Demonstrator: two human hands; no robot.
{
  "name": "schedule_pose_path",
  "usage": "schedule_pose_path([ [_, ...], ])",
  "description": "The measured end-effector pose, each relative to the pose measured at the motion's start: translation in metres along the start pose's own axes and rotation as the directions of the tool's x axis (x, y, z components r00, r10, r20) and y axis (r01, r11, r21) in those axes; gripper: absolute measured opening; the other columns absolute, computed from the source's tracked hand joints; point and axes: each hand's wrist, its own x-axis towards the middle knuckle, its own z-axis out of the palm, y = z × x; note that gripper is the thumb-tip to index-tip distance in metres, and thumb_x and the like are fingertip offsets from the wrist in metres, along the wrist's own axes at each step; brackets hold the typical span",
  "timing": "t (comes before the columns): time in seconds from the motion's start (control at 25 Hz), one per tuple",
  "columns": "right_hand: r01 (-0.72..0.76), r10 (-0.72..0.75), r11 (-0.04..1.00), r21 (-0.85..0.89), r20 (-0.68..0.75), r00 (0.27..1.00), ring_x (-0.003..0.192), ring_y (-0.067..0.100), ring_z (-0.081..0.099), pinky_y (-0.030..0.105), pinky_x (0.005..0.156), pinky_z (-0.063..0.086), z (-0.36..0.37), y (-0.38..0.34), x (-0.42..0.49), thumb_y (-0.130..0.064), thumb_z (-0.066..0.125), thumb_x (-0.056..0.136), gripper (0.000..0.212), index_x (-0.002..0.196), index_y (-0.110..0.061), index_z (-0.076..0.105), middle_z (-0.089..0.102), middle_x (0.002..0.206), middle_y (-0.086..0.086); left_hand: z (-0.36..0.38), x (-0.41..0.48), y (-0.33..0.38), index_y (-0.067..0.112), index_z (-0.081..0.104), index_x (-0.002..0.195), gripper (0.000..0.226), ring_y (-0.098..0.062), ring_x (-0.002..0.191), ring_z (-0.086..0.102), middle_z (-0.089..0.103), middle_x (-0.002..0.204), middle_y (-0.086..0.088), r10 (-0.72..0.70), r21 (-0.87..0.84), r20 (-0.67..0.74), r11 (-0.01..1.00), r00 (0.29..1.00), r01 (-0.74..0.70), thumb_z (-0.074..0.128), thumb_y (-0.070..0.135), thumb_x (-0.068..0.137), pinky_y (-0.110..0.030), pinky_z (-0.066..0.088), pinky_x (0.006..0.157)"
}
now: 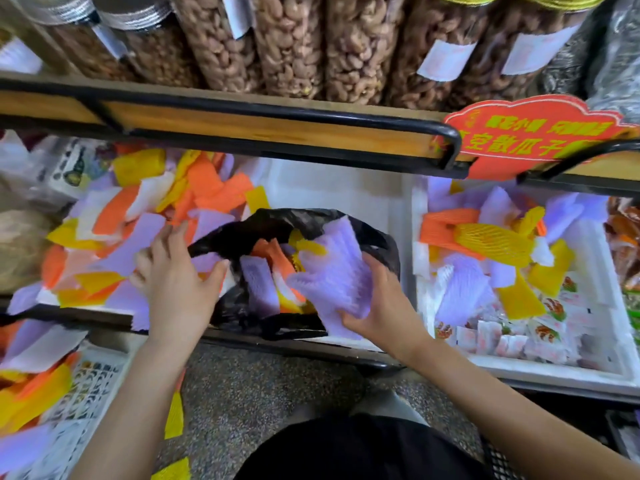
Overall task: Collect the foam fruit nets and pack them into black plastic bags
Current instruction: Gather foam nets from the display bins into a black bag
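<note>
A black plastic bag [294,223] sits open on the lower shelf in the middle, with purple, orange and yellow foam nets inside. My right hand [384,299] grips a bunch of purple foam nets [337,268] over the bag's mouth. My left hand [176,268] holds the bag's left rim, thumb at the edge. A heap of loose foam nets [138,216] in orange, yellow, purple and white lies to the left of the bag. More foam nets [491,244] fill a white foam box at the right.
The white foam box [613,334] also holds small snack packets. A black rail [277,114] and a shelf of tall nut jars [287,43] hang above. A red sign [530,133] is at right. A white crate [100,379] with nets stands at lower left.
</note>
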Motion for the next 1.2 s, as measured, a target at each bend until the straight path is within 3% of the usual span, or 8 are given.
schedule_pose_path([
  [0.12,0.108,-0.067,0.952,-0.287,0.148,0.987,0.105,0.036,0.054,0.045,0.092,0.047,0.013,0.004,-0.006,-0.049,0.055,0.061,0.092,0.14,-0.005,0.037,0.055,0.118,0.015,0.006,0.005,-0.014,0.003,0.057,0.119,0.048,-0.038,0.105,0.055,0.064,0.112,-0.02,-0.066,-0.24,0.237,0.963,0.969,0.124,0.07,0.031,0.083,-0.037,0.042,0.084],
  [0.24,0.099,0.056,0.885,-0.455,0.316,0.947,0.118,0.034,0.047,0.045,0.099,0.04,0.011,0.004,0.009,-0.049,0.062,0.069,0.098,0.147,-0.008,0.02,0.048,0.131,0.013,0.0,-0.003,-0.004,0.008,0.063,0.09,0.01,-0.003,0.076,0.064,0.072,0.077,0.007,-0.037,-0.631,0.353,0.729,0.935,0.266,0.055,0.012,0.094,-0.011,0.044,0.067],
  [0.44,-0.35,0.311,0.852,-0.389,-0.162,0.937,0.123,0.034,0.044,0.039,0.096,0.035,-0.017,-0.009,0.071,-0.04,0.074,0.072,0.087,0.137,-0.005,0.029,0.046,0.131,0.015,0.0,-0.003,0.011,0.022,0.058,0.082,0.022,-0.005,0.083,0.061,0.064,0.087,0.003,-0.106,-0.826,0.324,0.453,0.94,0.335,0.045,0.017,0.099,-0.022,0.049,0.082],
  [0.56,-0.32,0.213,0.784,-0.531,-0.255,0.943,0.116,0.032,0.046,0.04,0.091,0.037,0.005,-0.027,0.088,-0.044,0.07,0.075,0.075,0.129,-0.005,0.036,0.047,0.122,0.012,0.003,-0.003,0.017,0.023,0.057,0.082,0.022,-0.011,0.088,0.059,0.062,0.087,0.003,-0.108,-0.844,0.325,0.414,0.939,0.34,0.044,0.018,0.099,-0.035,0.047,0.088],
  [0.72,-0.132,0.085,0.69,-0.712,-0.101,0.991,0.102,0.029,0.053,0.037,0.081,0.042,0.064,-0.03,0.089,-0.049,0.074,0.07,0.073,0.123,-0.008,0.046,0.053,0.112,0.01,0.0,-0.008,0.032,0.014,0.053,0.087,0.019,-0.011,0.09,0.062,0.062,0.09,0.001,-0.115,-0.849,0.4,0.327,0.909,0.415,0.039,0.013,0.1,-0.029,0.05,0.089],
  [0.88,-0.153,0.288,0.821,-0.55,0.168,0.943,0.118,0.032,0.049,0.037,0.088,0.041,0.074,-0.01,0.093,-0.028,0.057,0.091,0.057,0.137,-0.008,0.029,0.048,0.132,0.013,-0.004,-0.009,0.033,0.011,0.052,0.085,0.02,-0.008,0.086,0.061,0.06,0.088,0.002,-0.127,-0.84,0.425,0.315,0.896,0.442,0.039,0.012,0.1,-0.027,0.051,0.087],
  [1.04,-0.084,0.246,0.895,-0.438,0.326,0.913,0.113,0.033,0.054,0.034,0.074,0.038,0.058,-0.007,0.09,-0.019,0.048,0.096,0.056,0.144,-0.011,0.021,0.056,0.125,0.016,0.0,-0.009,0.032,0.008,0.051,0.092,0.014,-0.01,0.087,0.062,0.06,0.09,0.001,-0.116,-0.822,0.435,0.353,0.893,0.446,0.04,0.011,0.1,-0.031,0.049,0.091],
  [1.2,0.089,-0.003,0.964,-0.25,0.325,0.946,0.11,0.023,0.056,0.034,0.085,0.044,0.024,0.004,0.061,-0.026,0.046,0.096,0.042,0.136,-0.017,0.038,0.056,0.127,0.004,0.002,-0.008,0.039,0.014,0.051,0.099,0.004,-0.025,0.101,0.059,0.059,0.097,-0.001,0.024,-0.723,0.26,0.667,0.965,0.178,0.05,0.013,0.095,-0.028,0.042,0.089],
])
